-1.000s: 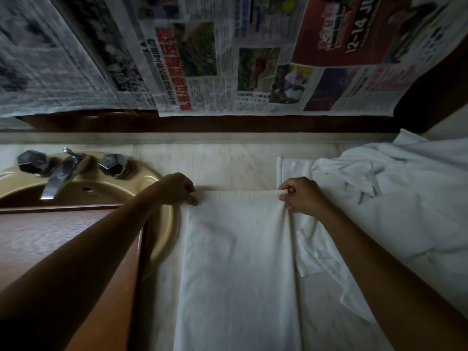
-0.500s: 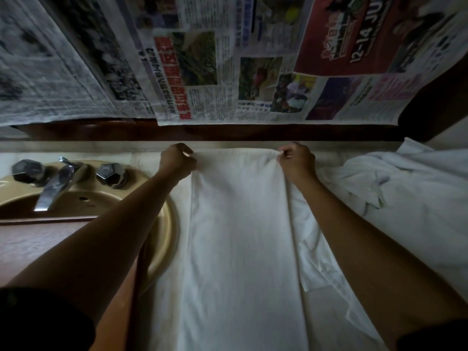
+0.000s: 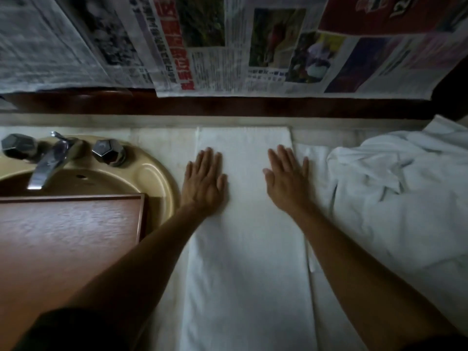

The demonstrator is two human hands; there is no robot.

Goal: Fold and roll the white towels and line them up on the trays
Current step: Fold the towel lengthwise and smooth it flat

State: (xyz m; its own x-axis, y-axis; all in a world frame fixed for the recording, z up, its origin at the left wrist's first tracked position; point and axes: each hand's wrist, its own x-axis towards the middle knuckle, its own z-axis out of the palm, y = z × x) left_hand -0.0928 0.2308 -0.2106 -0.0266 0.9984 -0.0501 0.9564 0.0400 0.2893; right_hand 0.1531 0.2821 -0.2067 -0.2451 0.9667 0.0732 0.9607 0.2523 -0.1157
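A white towel (image 3: 245,249) lies folded into a long strip down the middle of the counter, its far end against the back ledge. My left hand (image 3: 205,183) rests flat on its left edge, fingers straight. My right hand (image 3: 287,178) lies flat on its right edge, fingers spread. A pile of rumpled white towels (image 3: 395,193) sits to the right. A brown wooden tray (image 3: 63,236) lies over the sink at the left, with no towel on it.
A tan sink (image 3: 157,178) with a chrome tap (image 3: 48,163) and two knobs sits at the left. Newspaper sheets (image 3: 228,41) hang on the wall above a dark wooden ledge. More white cloth lies under the folded towel.
Both hands carried the towel's end away to the back ledge, let go of its corners, and now lie flat on it. The view has tilted down a little.
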